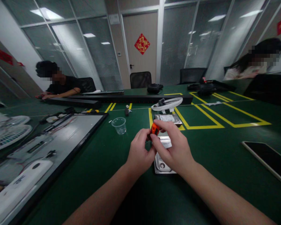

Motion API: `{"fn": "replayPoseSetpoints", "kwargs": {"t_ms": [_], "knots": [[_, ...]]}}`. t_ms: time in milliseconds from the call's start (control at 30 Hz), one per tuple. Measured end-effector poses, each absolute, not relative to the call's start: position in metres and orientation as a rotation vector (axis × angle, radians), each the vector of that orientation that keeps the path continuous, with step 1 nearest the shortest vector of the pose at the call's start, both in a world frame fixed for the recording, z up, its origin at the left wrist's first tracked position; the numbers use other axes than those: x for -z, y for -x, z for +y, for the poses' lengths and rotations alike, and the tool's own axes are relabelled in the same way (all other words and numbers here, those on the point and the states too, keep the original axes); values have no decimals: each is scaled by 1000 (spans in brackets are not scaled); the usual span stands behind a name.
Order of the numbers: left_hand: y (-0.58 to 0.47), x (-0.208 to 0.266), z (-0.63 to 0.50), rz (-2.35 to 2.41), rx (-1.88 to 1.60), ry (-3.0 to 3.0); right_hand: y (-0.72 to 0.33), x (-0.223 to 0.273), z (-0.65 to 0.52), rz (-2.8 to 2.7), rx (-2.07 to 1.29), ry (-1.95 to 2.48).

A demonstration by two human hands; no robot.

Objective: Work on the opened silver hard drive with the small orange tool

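Between my two hands, over a hard drive, is an orange-and-black tool (pixel 155 129) that looks like a screwdriver handle, its far end hidden by fingers. My right hand (pixel 174 145) pinches its orange part between thumb and fingers. Closed around its dark lower end is my left hand (pixel 140 150). Directly beneath lies the silver hard drive (pixel 164 165), partly covered by the right hand. Another hard drive (pixel 169 118) with a white label lies just beyond. A clear plastic cup (pixel 119 126) stands to the left of my hands.
A large flat panel (pixel 84 125) with fan parts and a white casing (pixel 25 184) fills the left. A white ring-shaped fan guard (pixel 167 104) lies beyond the drives. A tablet-like device (pixel 269 159) lies right. Two people sit across the green table (pixel 215 150), left and right.
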State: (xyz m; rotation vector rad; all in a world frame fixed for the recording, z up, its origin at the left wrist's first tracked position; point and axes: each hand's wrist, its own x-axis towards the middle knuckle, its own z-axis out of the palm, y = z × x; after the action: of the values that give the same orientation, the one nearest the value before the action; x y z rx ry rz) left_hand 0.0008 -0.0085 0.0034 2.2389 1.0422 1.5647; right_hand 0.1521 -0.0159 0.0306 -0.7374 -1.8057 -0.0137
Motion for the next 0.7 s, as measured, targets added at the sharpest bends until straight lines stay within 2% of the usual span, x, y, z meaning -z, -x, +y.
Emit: {"fn": "replayPoseSetpoints", "kwargs": {"t_ms": [500, 700], "knots": [[-2, -4, -9, 1037, -1605, -2248, -152, -32, -17, -1808, 0, 742], [-2, -1, -7, 1057, -1521, -2282, -151, -32, -17, -1801, -2, 746]]}}
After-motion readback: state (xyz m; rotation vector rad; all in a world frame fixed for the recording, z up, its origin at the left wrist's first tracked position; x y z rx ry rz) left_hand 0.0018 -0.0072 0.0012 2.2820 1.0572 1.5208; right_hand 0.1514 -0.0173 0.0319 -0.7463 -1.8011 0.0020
